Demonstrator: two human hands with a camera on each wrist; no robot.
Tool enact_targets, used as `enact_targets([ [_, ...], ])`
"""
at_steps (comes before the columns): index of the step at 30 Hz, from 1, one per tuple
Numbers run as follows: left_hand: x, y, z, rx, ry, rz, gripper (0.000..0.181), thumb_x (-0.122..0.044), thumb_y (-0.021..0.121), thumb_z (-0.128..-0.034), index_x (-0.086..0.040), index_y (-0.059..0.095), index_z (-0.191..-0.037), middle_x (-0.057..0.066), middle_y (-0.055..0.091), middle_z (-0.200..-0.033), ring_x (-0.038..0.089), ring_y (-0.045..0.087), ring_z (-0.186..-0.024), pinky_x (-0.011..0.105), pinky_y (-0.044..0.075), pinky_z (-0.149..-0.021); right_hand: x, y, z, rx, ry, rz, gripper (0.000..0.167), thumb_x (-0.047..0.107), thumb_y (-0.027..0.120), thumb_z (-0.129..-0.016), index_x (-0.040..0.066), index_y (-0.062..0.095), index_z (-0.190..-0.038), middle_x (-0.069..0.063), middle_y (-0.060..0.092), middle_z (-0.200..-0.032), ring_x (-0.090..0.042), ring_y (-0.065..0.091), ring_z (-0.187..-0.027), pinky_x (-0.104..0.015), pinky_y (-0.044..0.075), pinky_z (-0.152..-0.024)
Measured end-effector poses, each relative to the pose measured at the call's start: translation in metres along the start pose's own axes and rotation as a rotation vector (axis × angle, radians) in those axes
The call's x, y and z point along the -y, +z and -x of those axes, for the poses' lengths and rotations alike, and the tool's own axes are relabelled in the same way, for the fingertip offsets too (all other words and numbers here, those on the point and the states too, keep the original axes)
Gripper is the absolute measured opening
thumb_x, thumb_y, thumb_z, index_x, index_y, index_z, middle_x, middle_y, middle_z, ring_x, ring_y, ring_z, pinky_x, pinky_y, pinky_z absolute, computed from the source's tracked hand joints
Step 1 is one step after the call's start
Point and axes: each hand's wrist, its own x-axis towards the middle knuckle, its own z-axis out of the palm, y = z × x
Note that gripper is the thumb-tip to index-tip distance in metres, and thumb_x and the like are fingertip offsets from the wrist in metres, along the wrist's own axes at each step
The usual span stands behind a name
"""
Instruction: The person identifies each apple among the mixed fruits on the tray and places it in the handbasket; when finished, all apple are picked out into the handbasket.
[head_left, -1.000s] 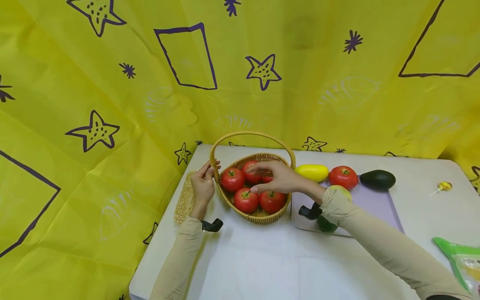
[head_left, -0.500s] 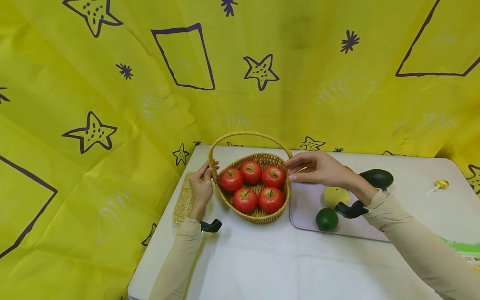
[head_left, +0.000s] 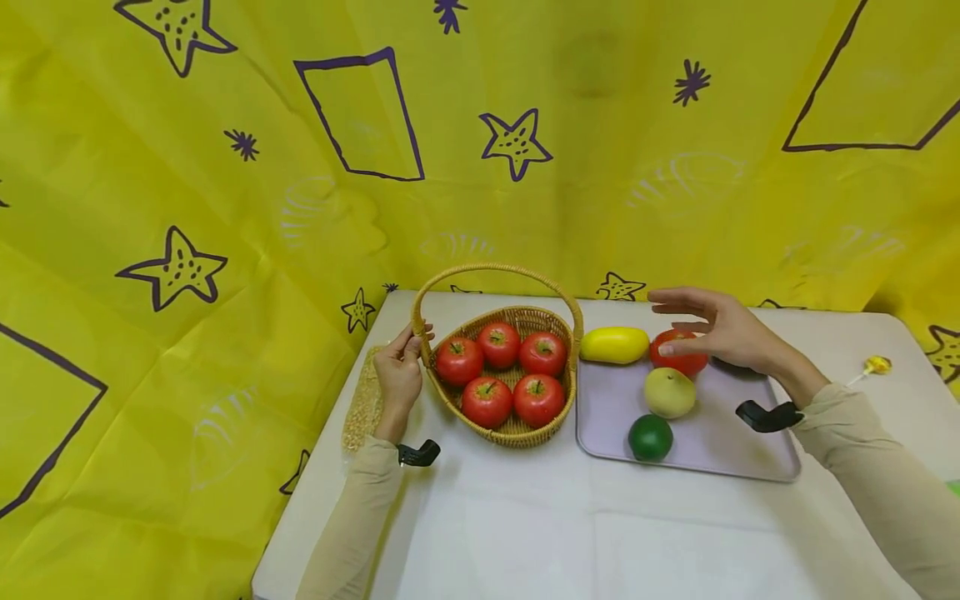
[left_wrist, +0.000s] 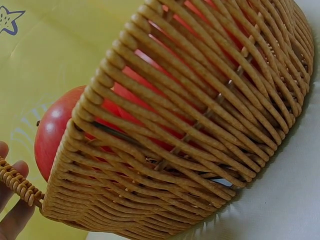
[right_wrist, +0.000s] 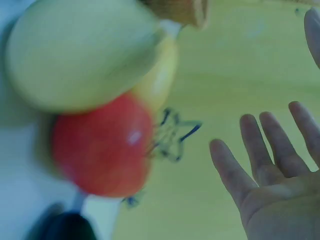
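Note:
In the head view, a wicker basket (head_left: pixel 517 437) holding several red apples (head_left: pixel 487 402) stands on the white table. My left hand (head_left: pixel 400 379) grips the left base of its tall handle (head_left: pixel 495 268); in the left wrist view, fingers (left_wrist: pixel 17 220) curl around the handle. My right hand (head_left: pixel 731 333) hovers over the back of a lilac tray (head_left: pixel 720 450), holding nothing. Its fingers are spread, as the right wrist view shows. Below it sits a red fruit (head_left: pixel 678 360), beside a yellow elongated fruit (head_left: pixel 615 345). A pale yellow-green fruit (head_left: pixel 670 393) and a round green one (head_left: pixel 650 438) lie nearer.
A dark green oval fruit (head_left: pixel 738 368) is partly hidden behind my right hand. Left of the basket lies a clear bag of pale grains (head_left: pixel 362 408). A yellow lollipop (head_left: pixel 877 365) rests at the far right. Yellow patterned cloth (head_left: pixel 465 200) hangs behind the table.
My right hand has moved right, from above the apples past the basket's right rim to over the tray. The left hand keeps its grip on the handle.

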Motion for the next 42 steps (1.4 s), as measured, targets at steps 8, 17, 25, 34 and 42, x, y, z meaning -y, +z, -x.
enact_targets([
  [8, -0.001, -0.002, 0.000, -0.014, 0.030, -0.002, 0.028, 0.004, 0.059, -0.1046, 0.012, 0.070, -0.130, 0.035, 0.073, -0.117, 0.054, 0.071, -0.104, 0.019, 0.062, -0.088, -0.036, -0.013, 0.004, -0.027, 0.098, 0.094, 0.083, 0.008, 0.089, -0.085, 0.008, 0.050, -0.158, 0.010, 0.055, -0.152, -0.009, 0.055, -0.138, -0.003, 0.045, -0.100],
  [17, 0.000, -0.001, 0.000, -0.002, 0.027, 0.000, 0.029, 0.002, 0.060, -0.1049, 0.011, 0.069, -0.131, 0.034, 0.073, -0.118, 0.054, 0.071, -0.105, 0.020, 0.062, -0.090, -0.064, -0.014, 0.005, 0.025, 0.198, 0.123, 0.081, 0.021, 0.085, -0.092, 0.003, 0.044, -0.160, -0.030, 0.044, -0.162, -0.053, 0.040, -0.149, -0.072, 0.036, -0.119],
  [25, -0.001, -0.002, 0.002, 0.004, 0.010, 0.019, 0.031, 0.003, 0.059, -0.1049, 0.010, 0.068, -0.133, 0.034, 0.074, -0.118, 0.056, 0.069, -0.106, 0.021, 0.062, -0.092, -0.078, -0.003, 0.007, 0.072, 0.273, 0.168, 0.075, 0.037, 0.077, -0.099, 0.003, 0.046, -0.158, -0.031, 0.046, -0.159, -0.050, 0.047, -0.141, -0.063, 0.046, -0.112],
  [34, -0.002, -0.001, 0.002, 0.000, 0.022, 0.028, 0.031, 0.004, 0.059, -0.1048, 0.013, 0.067, -0.133, 0.036, 0.073, -0.117, 0.056, 0.070, -0.106, 0.020, 0.062, -0.091, -0.082, 0.001, 0.006, 0.085, 0.330, 0.185, 0.077, 0.042, 0.077, -0.098, 0.009, 0.045, -0.160, -0.031, 0.049, -0.155, -0.044, 0.054, -0.130, -0.047, 0.049, -0.104],
  [42, -0.001, 0.000, 0.001, 0.007, 0.029, 0.016, 0.031, 0.005, 0.059, -0.1047, 0.014, 0.067, -0.133, 0.036, 0.073, -0.118, 0.056, 0.070, -0.106, 0.019, 0.062, -0.090, -0.080, 0.002, 0.008, 0.028, 0.332, 0.215, 0.080, 0.045, 0.082, -0.093, 0.008, 0.051, -0.157, -0.031, 0.052, -0.153, -0.044, 0.055, -0.130, -0.051, 0.052, -0.105],
])
